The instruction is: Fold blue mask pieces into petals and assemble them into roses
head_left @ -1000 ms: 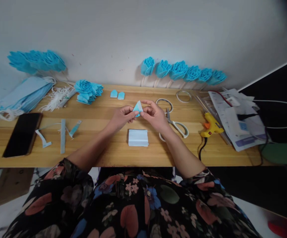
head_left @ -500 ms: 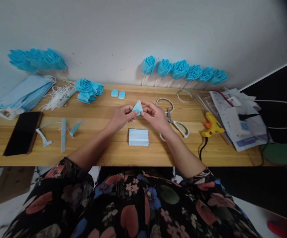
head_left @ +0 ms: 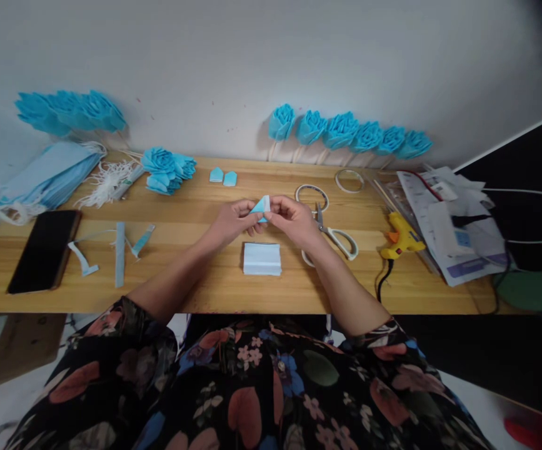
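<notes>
Between my two hands is a small folded piece of blue and white mask fabric [head_left: 262, 206], its point facing up. My left hand [head_left: 236, 220] pinches its left side, thumb in front. At its right lower edge, my right hand [head_left: 292, 217] grips it between thumb and fingers. Just below the hands lies a stack of pale mask fabric pieces [head_left: 262, 259] on the wooden table. Two blue folded petals [head_left: 223, 177] rest beyond my left hand. White-handled scissors [head_left: 341, 242] lie beside my right hand, next to a roll of tape [head_left: 312, 189].
Blue fabric flowers on sticks [head_left: 341, 131] lean along the wall, and more flowers [head_left: 165, 170] lie at left. A stack of face masks [head_left: 50, 178], a phone [head_left: 43, 251] and cut strips [head_left: 119, 254] are on the left. At right are a yellow glue gun [head_left: 401, 236] and papers [head_left: 458, 250].
The folded fabric has tilted and its white right side has been folded over, so its top looks lower and blunter. Both hands stay in nearly the same place.
</notes>
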`<state>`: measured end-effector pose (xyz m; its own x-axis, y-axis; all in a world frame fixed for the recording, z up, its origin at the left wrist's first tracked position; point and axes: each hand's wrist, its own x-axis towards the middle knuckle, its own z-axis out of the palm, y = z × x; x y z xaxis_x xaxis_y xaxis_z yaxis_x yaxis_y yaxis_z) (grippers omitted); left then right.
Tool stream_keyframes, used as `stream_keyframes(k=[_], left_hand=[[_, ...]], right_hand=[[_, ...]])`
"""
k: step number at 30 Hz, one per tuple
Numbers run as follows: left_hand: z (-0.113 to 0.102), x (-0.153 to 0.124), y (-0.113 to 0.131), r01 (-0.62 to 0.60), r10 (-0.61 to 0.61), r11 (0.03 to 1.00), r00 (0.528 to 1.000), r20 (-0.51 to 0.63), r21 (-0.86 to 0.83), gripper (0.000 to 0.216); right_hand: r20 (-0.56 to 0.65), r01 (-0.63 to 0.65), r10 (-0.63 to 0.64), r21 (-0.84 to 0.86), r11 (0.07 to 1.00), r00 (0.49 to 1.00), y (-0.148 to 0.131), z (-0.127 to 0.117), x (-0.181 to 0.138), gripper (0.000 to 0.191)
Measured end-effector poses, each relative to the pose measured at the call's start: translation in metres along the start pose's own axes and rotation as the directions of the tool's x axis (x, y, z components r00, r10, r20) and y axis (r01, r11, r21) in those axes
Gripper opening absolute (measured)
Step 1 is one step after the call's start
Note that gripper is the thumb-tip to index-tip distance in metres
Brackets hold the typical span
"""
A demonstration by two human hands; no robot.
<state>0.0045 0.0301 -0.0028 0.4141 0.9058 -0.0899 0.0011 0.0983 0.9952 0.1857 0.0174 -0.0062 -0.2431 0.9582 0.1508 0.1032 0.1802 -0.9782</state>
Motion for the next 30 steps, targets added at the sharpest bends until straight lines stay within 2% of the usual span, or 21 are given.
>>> stream_keyframes(k=[5,11,16,21,25,30], left_hand=[[0.000,-0.001,0.001,0.053,-0.053,0.998,0.998,0.020,0.026,0.024],[0.003,-0.002,0.001,0.071,-0.076,0.996,0.993,0.095,0.055,0.029],[0.000,-0.001,0.001,0.069,-0.074,0.997,0.988,0.136,0.040,0.027],[0.000,-0.002,0.002,0.073,-0.072,0.997,0.991,0.111,-0.005,0.022],[0.001,-0.004,0.006,0.098,-0.088,0.992,0.989,0.121,-0.083,0.022],[0.000,-0.005,0.006,0.136,-0.107,0.969,0.984,0.143,-0.205,0.026]], right_hand=[[-0.042,0.009,-0.012,-0.058,0.998,0.999,-0.002,-0.001,0.000,0.022],[-0.057,0.007,-0.013,-0.122,0.993,0.998,-0.004,-0.001,-0.001,0.018],[-0.081,0.111,-0.139,-0.285,0.952,0.987,-0.010,0.000,-0.003,0.007],[0.020,0.296,-0.326,-0.474,0.829,0.945,-0.015,-0.005,-0.004,0.014],[0.082,0.370,-0.385,-0.514,0.774,0.919,-0.012,-0.010,-0.003,0.019],[0.118,0.411,-0.413,-0.514,0.753,0.903,-0.008,-0.013,-0.001,0.026]])
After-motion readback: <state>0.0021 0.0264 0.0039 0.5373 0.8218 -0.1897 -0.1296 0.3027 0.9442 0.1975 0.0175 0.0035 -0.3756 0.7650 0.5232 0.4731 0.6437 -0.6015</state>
